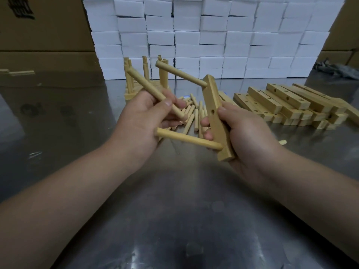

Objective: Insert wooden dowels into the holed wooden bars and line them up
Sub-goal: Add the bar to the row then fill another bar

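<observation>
Fingers (168, 102) of L hand (139, 117) pinch loose dowel (145, 85); R hand (246, 133) grips bar (212, 94) above worktop (174, 210). Upper dowel (180, 73), lower dowel (188, 138) seated; centre hole (213, 111) empty. Next, prob.: align tip w/ hole, push home.

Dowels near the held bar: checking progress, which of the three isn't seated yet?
The slanted dowel pinched by the left hand; the upper dowel and lower dowel are plugged into the bar.

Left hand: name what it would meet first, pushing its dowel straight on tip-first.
Its dowel likely meets fingers of the right hand, curled round the bar just below its empty middle hole; depth is unclear.
</observation>
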Available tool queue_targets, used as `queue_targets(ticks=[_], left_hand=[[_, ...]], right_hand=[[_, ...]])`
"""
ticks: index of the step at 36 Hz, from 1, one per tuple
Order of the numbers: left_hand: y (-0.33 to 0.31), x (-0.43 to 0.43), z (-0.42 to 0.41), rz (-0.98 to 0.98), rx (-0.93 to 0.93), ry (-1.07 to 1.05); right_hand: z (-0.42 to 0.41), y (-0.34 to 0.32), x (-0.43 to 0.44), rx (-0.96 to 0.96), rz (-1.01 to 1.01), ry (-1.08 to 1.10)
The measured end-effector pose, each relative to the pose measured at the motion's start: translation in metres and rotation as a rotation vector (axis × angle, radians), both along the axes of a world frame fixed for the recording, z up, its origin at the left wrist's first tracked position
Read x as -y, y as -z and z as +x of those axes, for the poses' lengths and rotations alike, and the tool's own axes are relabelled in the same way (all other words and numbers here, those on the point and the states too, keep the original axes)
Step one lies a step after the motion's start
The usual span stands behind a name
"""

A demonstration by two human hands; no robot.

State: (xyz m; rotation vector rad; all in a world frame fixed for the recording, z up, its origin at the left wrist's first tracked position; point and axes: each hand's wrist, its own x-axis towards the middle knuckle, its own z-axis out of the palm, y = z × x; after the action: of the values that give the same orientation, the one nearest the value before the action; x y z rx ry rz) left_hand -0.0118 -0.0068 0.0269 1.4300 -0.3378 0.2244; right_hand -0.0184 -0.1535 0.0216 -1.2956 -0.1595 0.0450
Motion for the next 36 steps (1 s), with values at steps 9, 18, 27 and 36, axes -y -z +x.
queue_targets(ticks=[9,18,27,36], left_hand=[[0.001,-0.018,0.001,0.697,0.137,-0.035],[0.005,-0.021,0.003,0.838,0.261,-0.03],[0.004,-0.019,0.001,0.846,0.48,-0.181],[0.0,-0.021,0.0,0.802,0.441,-0.093]], right_hand=[[0.0,-0.005,0.009,0.013,0.043,-0.012],[0.0,-0.004,0.009,0.074,-0.088,-0.064],[-0.004,-0.003,0.006,0.13,-0.178,-0.035],[-0.006,-0.002,0.005,0.197,-0.283,0.0]])
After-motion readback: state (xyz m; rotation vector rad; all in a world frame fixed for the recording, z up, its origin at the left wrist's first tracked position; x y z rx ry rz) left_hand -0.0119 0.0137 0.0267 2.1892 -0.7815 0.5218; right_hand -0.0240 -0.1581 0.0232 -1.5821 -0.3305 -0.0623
